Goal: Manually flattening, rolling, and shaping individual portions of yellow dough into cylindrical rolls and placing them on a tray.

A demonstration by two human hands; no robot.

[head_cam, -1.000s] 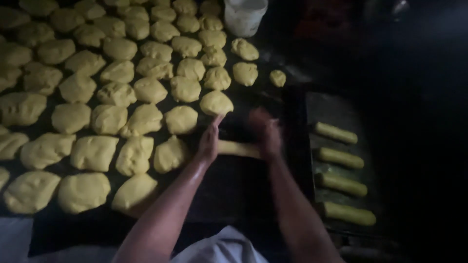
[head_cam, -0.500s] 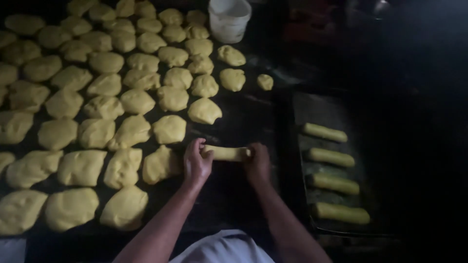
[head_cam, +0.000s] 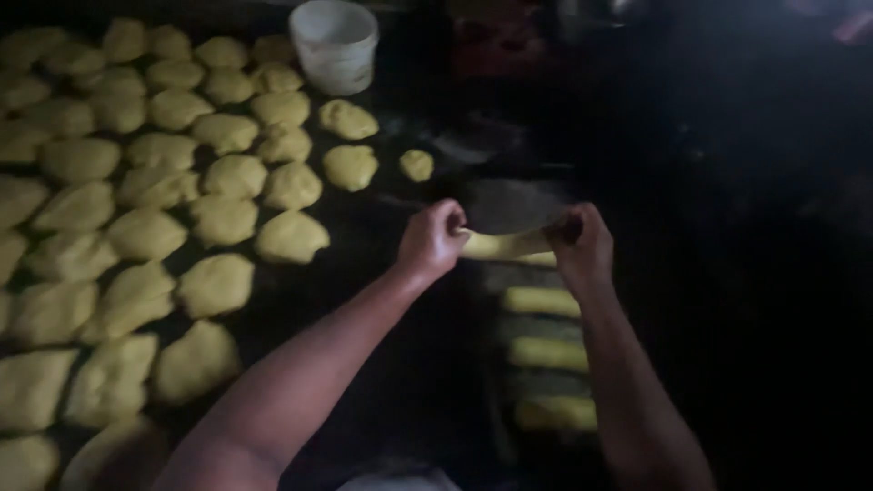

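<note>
Two hands — left hand, right hand — each grip closed on dough roll ends, above dark tray.

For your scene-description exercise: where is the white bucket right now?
In the head view, the white bucket stands at the top edge, left of centre, just beyond the far end of the yellow dough pieces and well away from both hands.

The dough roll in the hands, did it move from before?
Yes. The dough roll, held by the left hand and right hand, went from the dark table to above the tray of shaped rolls.
</note>
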